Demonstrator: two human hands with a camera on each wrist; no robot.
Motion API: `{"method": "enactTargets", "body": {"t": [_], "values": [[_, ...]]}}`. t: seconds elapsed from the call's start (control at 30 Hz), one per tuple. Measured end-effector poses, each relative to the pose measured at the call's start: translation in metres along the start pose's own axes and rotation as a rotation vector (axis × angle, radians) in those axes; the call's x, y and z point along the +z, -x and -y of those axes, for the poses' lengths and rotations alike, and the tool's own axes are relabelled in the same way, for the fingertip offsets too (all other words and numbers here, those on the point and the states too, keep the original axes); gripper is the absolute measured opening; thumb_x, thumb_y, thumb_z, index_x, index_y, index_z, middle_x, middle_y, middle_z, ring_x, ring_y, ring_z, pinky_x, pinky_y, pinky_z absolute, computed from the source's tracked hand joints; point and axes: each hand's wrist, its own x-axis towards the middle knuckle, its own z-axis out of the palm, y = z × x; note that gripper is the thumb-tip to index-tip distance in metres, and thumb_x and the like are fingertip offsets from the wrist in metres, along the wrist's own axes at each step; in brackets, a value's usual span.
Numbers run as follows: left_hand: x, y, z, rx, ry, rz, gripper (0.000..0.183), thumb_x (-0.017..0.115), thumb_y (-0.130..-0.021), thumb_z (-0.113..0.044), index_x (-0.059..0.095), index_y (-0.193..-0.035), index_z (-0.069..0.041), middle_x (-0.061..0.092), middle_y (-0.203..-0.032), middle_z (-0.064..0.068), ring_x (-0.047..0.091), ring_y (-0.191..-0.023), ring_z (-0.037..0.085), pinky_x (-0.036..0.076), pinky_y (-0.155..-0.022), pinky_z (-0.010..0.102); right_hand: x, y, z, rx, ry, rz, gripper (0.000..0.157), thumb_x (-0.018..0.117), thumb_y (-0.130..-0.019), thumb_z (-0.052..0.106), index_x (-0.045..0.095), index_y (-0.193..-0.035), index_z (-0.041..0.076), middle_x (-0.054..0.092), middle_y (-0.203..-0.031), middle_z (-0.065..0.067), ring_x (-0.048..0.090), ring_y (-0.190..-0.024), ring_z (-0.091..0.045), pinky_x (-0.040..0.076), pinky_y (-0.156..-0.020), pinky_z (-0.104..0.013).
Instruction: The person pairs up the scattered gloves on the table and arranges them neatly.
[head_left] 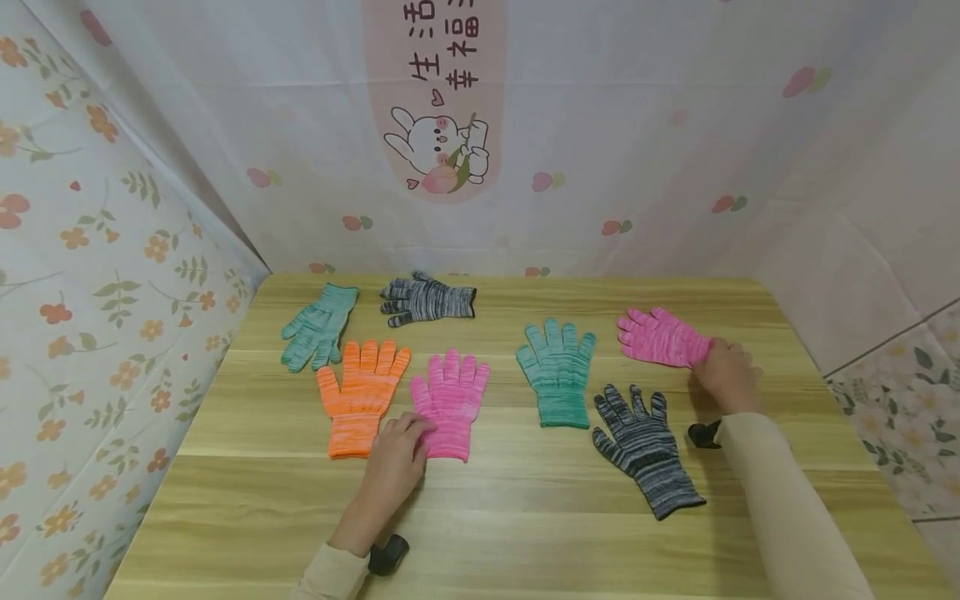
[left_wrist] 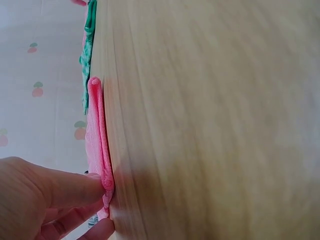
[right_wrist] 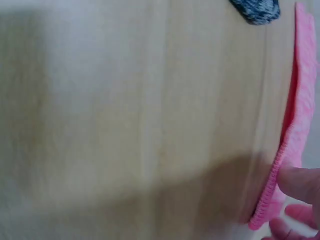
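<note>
Near the middle of the table, a pink knit glove point(head_left: 452, 400) lies flat with its fingers pointing to the back. My left hand point(head_left: 396, 454) pinches the left edge of its cuff; in the left wrist view the thumb point(left_wrist: 75, 191) lies on the pink cuff point(left_wrist: 99, 145). Toward the back right, a second pink glove point(head_left: 660, 337) lies sideways, fingers to the left. My right hand point(head_left: 727, 375) grips its cuff end, and the right wrist view shows the thumb point(right_wrist: 300, 184) on the ribbed cuff edge point(right_wrist: 272, 185).
An orange glove point(head_left: 363, 396) lies left of the middle pink one. Green gloves point(head_left: 322, 327) point(head_left: 557, 375) and dark grey striped gloves point(head_left: 431, 298) point(head_left: 648, 454) are spread over the wooden table point(head_left: 480, 533). A printed white cloth point(head_left: 637, 125) hangs behind the back edge.
</note>
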Motion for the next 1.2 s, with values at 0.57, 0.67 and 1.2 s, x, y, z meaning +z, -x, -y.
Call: {"method": "enactTargets", "body": {"t": [0.57, 0.67, 1.2], "values": [[-0.001, 0.000, 0.000, 0.004, 0.009, -0.001, 0.022, 0.069, -0.081, -0.006, 0.069, -0.103, -0.008, 0.062, -0.106, 0.006, 0.056, -0.095, 0.026, 0.047, -0.080, 0.044, -0.012, 0.006, -0.010, 0.134, -0.084, 0.143, 0.062, 0.052, -0.087, 0.040, 0.050, -0.115, -0.015, 0.047, -0.120, -0.038, 0.048, -0.103, -0.049, 0.040, -0.082, -0.057], [-0.001, 0.000, 0.000, 0.004, 0.010, 0.004, 0.022, 0.068, -0.081, -0.006, 0.068, -0.103, -0.008, 0.061, -0.106, 0.006, 0.056, -0.095, 0.026, 0.047, -0.080, 0.044, -0.010, 0.005, -0.008, 0.074, -0.114, 0.084, 0.050, 0.055, -0.085, 0.029, 0.053, -0.105, -0.017, 0.053, -0.107, -0.037, 0.052, -0.092, -0.045, 0.045, -0.073, -0.051], [0.000, 0.000, 0.000, 0.010, -0.007, -0.003, 0.022, 0.069, -0.081, -0.006, 0.069, -0.103, -0.008, 0.061, -0.105, 0.005, 0.056, -0.094, 0.025, 0.047, -0.078, 0.043, -0.047, 0.010, 0.059, 0.032, -0.481, -0.253, 0.058, 0.049, -0.087, 0.009, 0.030, -0.140, -0.006, 0.062, -0.095, -0.026, 0.054, -0.041, -0.004, 0.045, -0.040, -0.025]]}}
